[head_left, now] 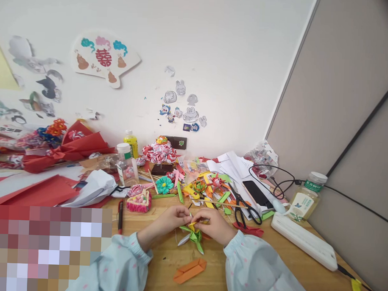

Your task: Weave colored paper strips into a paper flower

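Over the wooden table, my left hand [169, 219] and my right hand [217, 225] meet with fingers pinched together. Both are closed on a folded paper flower [196, 236] with green, yellow and white parts, its green points hanging below the fingertips. The exact grip points are partly hidden by the fingers. Nearer to me lies a folded orange paper strip [189, 270], touched by neither hand. Black-handled scissors [242, 206] rest beyond my right hand, close to a red paper piece [248, 229].
Behind my hands spreads a heap of paper scraps [208, 188]. A phone [257, 194], a drink bottle [306, 200] and a white power strip [305, 240] stand at right. A black pen [120, 217] and a heart-shaped box [139, 201] lie left.
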`<action>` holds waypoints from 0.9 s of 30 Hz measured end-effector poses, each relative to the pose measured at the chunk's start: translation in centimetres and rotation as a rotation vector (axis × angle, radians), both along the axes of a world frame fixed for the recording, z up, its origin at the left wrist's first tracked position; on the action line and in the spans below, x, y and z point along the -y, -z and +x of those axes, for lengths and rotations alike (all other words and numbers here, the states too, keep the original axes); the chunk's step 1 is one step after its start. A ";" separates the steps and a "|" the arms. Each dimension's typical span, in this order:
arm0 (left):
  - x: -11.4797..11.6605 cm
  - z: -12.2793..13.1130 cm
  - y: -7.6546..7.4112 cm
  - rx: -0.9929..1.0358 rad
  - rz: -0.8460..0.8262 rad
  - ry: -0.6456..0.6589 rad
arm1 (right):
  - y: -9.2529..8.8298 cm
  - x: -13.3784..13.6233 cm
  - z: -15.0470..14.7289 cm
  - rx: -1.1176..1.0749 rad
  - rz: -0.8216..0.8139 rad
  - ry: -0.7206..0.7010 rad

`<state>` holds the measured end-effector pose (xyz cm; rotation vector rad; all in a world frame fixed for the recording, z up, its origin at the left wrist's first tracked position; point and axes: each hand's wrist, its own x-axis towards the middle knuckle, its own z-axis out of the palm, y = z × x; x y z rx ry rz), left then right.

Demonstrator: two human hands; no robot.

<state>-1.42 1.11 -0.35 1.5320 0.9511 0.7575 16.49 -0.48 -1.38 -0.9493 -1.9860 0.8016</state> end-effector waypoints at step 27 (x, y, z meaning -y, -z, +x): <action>-0.2 0.3 0.3 -0.088 0.054 0.002 | -0.4 -0.5 0.8 0.019 0.032 -0.155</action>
